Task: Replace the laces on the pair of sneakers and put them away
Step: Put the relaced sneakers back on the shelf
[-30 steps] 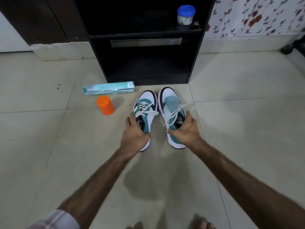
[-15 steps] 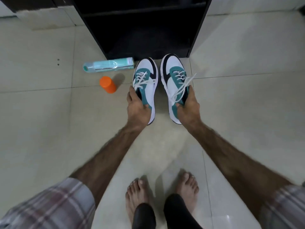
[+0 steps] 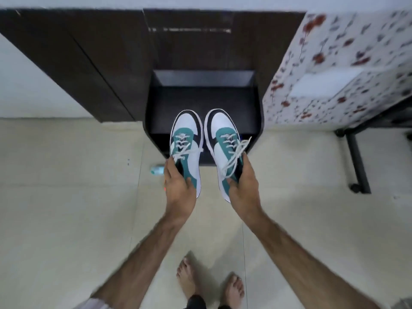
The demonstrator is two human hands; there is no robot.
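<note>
Two white, teal and black sneakers with white laces are held in the air, toes pointing away from me. My left hand grips the heel end of the left sneaker. My right hand grips the heel end of the right sneaker, whose loose lace ends drape over the fingers. Both shoes hang side by side in front of and above the black shelf unit, its top surface showing just beyond their toes.
A dark wooden cabinet stands to the left of the shelf unit and a floral-patterned wall to the right. A black wheeled stand leg is at the right. A teal tube end lies on the tiled floor. My bare feet are below.
Both hands have lifted the sneakers off the floor to above shelf height as I stood up. The view now looks down on the shelf unit's top.
</note>
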